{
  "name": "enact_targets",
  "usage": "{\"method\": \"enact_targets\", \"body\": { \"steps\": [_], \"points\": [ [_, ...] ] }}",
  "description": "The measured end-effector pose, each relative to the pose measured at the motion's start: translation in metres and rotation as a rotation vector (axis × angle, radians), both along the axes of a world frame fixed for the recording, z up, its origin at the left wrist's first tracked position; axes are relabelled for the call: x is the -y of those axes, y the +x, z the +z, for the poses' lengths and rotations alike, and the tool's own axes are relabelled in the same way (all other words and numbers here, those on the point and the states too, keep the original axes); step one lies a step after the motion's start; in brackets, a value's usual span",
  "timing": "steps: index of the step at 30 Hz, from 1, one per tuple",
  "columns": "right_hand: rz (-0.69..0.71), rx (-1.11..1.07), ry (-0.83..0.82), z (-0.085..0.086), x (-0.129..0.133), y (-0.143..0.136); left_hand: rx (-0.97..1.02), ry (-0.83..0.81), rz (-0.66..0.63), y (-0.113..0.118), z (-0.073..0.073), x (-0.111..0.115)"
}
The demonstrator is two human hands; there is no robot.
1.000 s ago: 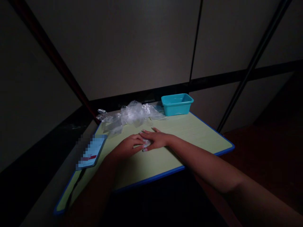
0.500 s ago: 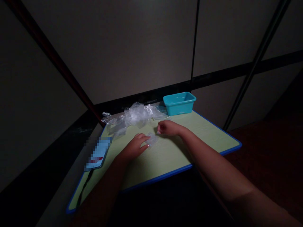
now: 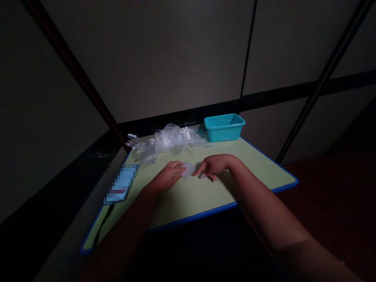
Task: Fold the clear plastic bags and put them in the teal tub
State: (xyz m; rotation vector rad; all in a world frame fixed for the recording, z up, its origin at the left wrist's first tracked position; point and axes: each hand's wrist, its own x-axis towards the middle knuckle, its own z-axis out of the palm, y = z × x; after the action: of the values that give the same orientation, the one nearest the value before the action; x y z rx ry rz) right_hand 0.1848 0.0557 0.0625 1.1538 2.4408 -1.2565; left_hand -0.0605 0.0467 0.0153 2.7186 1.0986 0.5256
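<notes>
From my remote seat, the nearest things I see are the two bare forearms, slanting in from the lower corners over the blue trim [image 3: 190, 218] of the pale yellow-green surface [image 3: 261, 166]. Between the grips, around the middle of the surface, lies a small piece of clear film [image 3: 188, 169]. It lies flat, with one corner directed at my near edge and another at the right grip; it looks about as long as it is wide, so I cannot tell a long axis.

My left grip [image 3: 169, 175] lies low at the film's left side, fingertips over its edge, thumb a narrow gap from the fingers (whether it pinches the film or just presses it, I cannot tell). My right grip [image 3: 207, 168] is loosely spread, with nothing seen in it: the index finger stretches left, its tip at or just beside the film's right edge, the others bent beneath. The film looks thin, whitish and see-through, its outline partly covered by fingers.

To the left, near the side edge, a flat pale-blue device [image 3: 125, 180], partly pixelated, trails a dark strap [image 3: 102, 225] toward me. Farther off, crumpled clear plastic [image 3: 173, 139] sprawls along the back, its right end close to a turquoise tub [image 3: 225, 134] standing upright. Behind them rise dim grey panels [image 3: 176, 58].
</notes>
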Motion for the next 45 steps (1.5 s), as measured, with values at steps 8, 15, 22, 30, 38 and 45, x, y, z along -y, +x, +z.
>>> {"method": "enact_targets", "body": {
  "steps": [8,15,22,30,38,45],
  "points": [
    [0.06,0.054,0.01,0.001,0.004,-0.004,0.012,0.0,-0.032,-0.002,-0.001,0.0],
    [0.048,0.08,0.057,0.001,0.007,-0.006,0.018,-0.013,-0.027,-0.002,-0.002,-0.002],
    [0.04,0.103,0.097,0.002,0.008,-0.006,0.026,-0.028,-0.018,-0.001,-0.001,-0.004],
    [0.029,0.123,0.117,0.001,0.007,-0.007,0.014,0.021,-0.041,0.002,-0.002,-0.006],
    [0.017,0.165,0.129,0.0,0.009,-0.011,-0.035,0.042,-0.057,0.004,0.0,-0.004],
    [0.008,0.178,0.139,0.001,0.01,-0.013,-0.09,0.082,-0.05,0.007,0.001,-0.004]
  ]
}}
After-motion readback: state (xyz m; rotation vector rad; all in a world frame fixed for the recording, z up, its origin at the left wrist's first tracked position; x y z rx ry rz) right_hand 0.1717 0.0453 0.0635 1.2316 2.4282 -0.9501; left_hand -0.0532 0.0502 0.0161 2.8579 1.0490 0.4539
